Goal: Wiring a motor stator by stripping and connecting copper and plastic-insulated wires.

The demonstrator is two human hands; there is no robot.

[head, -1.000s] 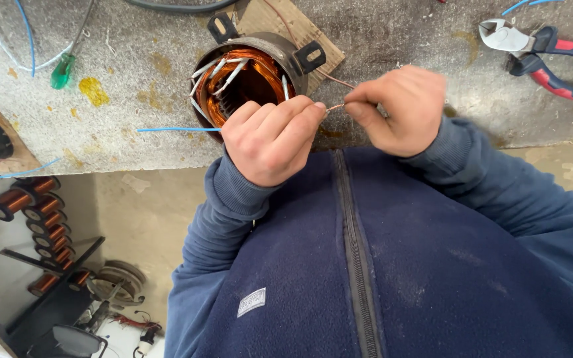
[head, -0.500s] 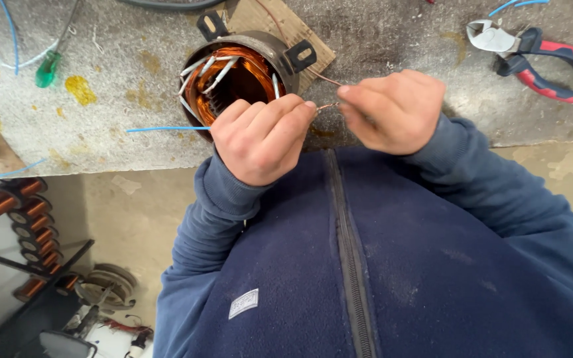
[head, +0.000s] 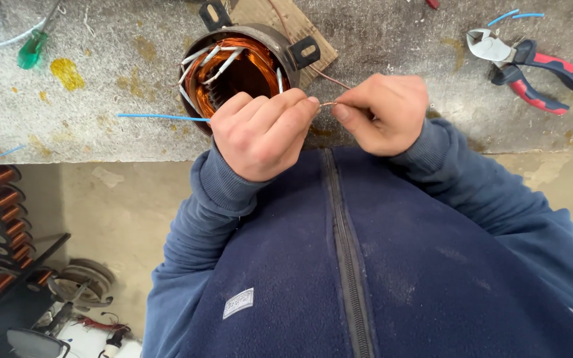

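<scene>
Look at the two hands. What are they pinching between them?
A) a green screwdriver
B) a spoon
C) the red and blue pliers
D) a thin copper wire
D: the left hand and right hand pinch a thin copper wire between their fingertips, in front of the motor stator; the pliers and the screwdriver lie untouched on the bench.

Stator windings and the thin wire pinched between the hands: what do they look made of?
Stator windings: likely enamelled copper, glossy orange-brown. Thin wire between left hand and right hand: probably the same copper, reddish; too fine to be sure.
</scene>
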